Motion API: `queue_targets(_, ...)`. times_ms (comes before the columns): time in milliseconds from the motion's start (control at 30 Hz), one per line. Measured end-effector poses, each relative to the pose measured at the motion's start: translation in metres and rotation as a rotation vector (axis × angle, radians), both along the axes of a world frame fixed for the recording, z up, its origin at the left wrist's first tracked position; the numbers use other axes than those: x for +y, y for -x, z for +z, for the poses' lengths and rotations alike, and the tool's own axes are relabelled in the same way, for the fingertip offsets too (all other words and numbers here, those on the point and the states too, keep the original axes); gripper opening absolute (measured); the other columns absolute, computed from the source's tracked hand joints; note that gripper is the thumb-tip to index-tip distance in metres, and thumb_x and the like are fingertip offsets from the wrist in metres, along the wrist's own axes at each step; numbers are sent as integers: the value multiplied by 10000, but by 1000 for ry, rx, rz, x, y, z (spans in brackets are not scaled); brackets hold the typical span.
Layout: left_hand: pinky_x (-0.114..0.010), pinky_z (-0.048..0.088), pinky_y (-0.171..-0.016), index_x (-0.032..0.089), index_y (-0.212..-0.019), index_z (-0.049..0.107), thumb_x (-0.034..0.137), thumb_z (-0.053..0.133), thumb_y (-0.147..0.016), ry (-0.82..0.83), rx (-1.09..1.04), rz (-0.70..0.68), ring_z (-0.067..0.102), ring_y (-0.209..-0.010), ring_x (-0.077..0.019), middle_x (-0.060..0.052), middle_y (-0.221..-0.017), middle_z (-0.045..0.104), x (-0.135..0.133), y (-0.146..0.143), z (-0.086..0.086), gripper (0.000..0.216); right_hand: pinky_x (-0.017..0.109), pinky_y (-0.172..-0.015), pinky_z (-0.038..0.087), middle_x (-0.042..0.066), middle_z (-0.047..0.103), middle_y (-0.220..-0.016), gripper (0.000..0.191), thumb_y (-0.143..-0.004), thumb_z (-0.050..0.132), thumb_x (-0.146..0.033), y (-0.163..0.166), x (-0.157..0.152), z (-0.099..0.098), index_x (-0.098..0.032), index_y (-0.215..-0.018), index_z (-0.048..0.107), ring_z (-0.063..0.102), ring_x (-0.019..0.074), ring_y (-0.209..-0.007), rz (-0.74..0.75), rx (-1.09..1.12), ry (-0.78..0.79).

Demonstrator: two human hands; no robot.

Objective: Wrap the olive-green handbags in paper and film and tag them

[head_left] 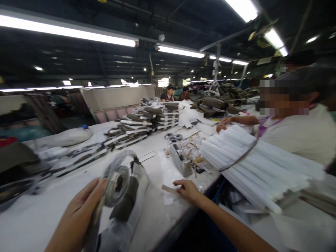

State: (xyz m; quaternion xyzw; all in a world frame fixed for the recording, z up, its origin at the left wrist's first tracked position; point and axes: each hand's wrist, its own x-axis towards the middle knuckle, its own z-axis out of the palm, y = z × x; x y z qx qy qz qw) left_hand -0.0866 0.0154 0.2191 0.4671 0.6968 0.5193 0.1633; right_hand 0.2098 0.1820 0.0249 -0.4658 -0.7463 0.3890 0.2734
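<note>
My left hand (82, 210) is closed around the edge of a clear plastic-wrapped bundle (117, 185), which shows a coiled end and looks blurred. Beside the coil, a dark olive roll (126, 199) lies under clear wrapping and white sheet. My right hand (189, 191) pinches a short tan strip (170, 189) between thumb and fingers, over a white paper piece (168, 175) on the table. Just beyond that hand stands a grey tape dispenser (180, 161). Several grey tape rolls (173, 137) sit farther back.
Stacked olive and white bundles (147, 122) line the white table (147, 147). Tan scraps (195, 150) litter the area past the dispenser. At the right, a tied bundle of white rolls (252, 161) juts over the table's edge, near a co-worker in a light shirt (301, 136).
</note>
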Motion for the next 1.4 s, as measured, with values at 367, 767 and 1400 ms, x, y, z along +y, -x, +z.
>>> queue_targets(367,-231,436,-748,198,-1054,677,526,585,-902,-45,-359,-249,541,-798,-155,-14,-884,654,-7,-9,3,373,255,-633,434,4,595,-746,452,-829,641,-616,38,-59,98,-166,-868,643,511,134,-660,332,493,409)
queue_targets(767,-260,410,-738,197,-1014,677,542,496,-943,14,-60,-274,514,-816,-176,-7,-819,579,-16,-19,20,396,228,-491,405,-11,688,-670,224,-918,566,-387,86,-74,146,-197,-819,634,559,114,-475,350,338,1)
queue_targets(1400,-285,471,-792,209,-1078,683,455,414,-983,38,406,-289,610,-867,-205,-35,-910,688,-20,-20,26,377,255,-833,467,26,694,-1063,341,-776,772,-499,113,-74,187,-212,-957,746,597,177,-991,512,814,818)
